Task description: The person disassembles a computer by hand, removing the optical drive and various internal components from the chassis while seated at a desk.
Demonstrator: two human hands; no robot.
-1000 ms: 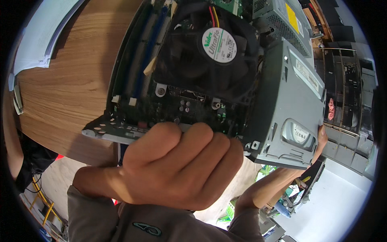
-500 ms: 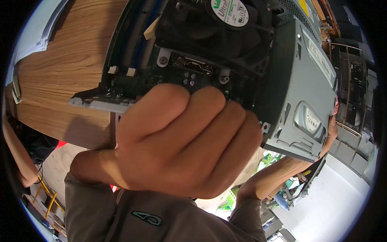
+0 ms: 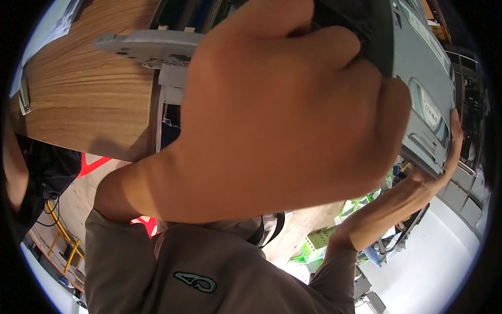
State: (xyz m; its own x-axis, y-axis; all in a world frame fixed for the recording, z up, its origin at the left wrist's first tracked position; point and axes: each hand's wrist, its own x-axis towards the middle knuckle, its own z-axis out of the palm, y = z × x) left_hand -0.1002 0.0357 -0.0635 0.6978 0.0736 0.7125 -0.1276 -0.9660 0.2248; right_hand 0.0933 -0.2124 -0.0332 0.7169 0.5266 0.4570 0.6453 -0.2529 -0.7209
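Observation:
An opened desktop computer case fills the top of the view, its grey metal drive cage [image 3: 418,52] on the right. Across its middle, close to the camera, my left hand [image 3: 287,115] is closed with curled fingers. Whatever those fingers hold or touch is hidden behind the knuckles. My right hand [image 3: 454,133] grips the outer lower edge of the drive cage, mostly hidden behind it. Left of my left fist juts a grey metal edge plate [image 3: 141,46] of the case. Behind the plate, part of the memory slots [image 3: 193,18] shows; the fan is mostly covered.
A wooden tabletop [image 3: 89,99] lies on the left, with papers [image 3: 49,31] at its far left. Another person's arm [image 3: 15,167] and a black bag [image 3: 55,167] are at the left rim. Shelving with dark equipment [image 3: 468,99] stands right. Green-and-white packages [image 3: 319,243] lie below.
My left fist has moved up and to the right and now covers most of the fan and board. The case sits higher and farther right in view, my right hand still on it.

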